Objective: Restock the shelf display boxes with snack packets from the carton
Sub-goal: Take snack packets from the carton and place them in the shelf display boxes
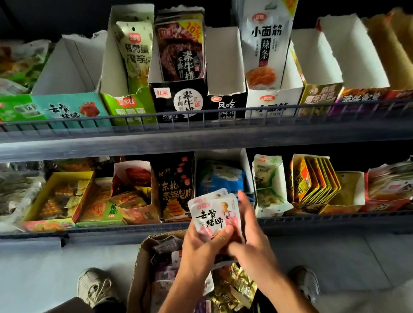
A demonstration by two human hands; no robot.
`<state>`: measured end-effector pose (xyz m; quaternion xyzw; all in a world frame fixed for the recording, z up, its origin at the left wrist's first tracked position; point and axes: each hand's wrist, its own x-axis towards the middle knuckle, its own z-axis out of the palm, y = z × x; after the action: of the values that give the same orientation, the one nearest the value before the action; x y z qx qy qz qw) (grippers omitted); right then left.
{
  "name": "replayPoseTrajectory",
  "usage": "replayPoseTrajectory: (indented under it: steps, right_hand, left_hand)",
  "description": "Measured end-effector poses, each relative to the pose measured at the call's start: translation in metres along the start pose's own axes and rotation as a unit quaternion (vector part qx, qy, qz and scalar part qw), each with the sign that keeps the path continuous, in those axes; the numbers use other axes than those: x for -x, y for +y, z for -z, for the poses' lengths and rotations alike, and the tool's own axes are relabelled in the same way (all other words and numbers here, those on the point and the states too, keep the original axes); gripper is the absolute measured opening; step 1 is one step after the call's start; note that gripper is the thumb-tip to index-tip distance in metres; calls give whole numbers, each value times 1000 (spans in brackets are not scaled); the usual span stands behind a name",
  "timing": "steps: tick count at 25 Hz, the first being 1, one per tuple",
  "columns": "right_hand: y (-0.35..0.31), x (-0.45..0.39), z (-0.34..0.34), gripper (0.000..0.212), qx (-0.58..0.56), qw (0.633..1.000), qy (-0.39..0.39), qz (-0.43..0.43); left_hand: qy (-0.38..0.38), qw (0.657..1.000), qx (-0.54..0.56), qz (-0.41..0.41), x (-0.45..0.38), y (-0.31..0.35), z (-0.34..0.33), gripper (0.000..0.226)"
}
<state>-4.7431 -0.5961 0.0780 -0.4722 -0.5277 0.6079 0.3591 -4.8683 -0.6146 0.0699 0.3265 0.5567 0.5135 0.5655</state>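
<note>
Two or more white packets (pixel 216 214) are in our hands above the carton (pixel 142 279): the left hand (pixel 200 247) grips their lower part and the right hand (pixel 250 236) closes on their side. They look light, soft and slippery, so we should pinch the edges. The matching teal box (pixel 71 107) stands on the upper shelf, behind a wire rail (pixel 144 117) we must lift over.

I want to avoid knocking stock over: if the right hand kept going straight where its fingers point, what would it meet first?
Probably the open white display box with blue packets on the lower shelf, just beyond the right hand; depth is uncertain.
</note>
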Motion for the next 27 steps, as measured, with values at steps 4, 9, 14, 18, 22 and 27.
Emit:
replayPoseTrajectory:
  steps: [4,9,14,18,22,27]
  right_hand:
    - [-97,-16,50,74,-71,996,32,50]
    - [-209,-17,151,59,18,978,123,166]
    - [-241,-8,270,75,87,958,188,197]
    - [-273,-32,352,81,120,934,239,236]
    - [-302,-97,451,65,144,901,319,256]
    - [-264,-153,520,72,237,917,289,143]
  left_hand:
    - [-41,990,19,-134,-19,75,-53,47]
    - [-213,950,-64,-220,-46,177,-165,54]
    - [-286,910,-137,-266,-56,214,-282,56]
    - [-200,903,-214,-313,-96,245,-374,53]
    - [-155,865,-332,-341,-170,278,-469,80]
    - [-158,841,-435,-279,-234,267,-512,94]
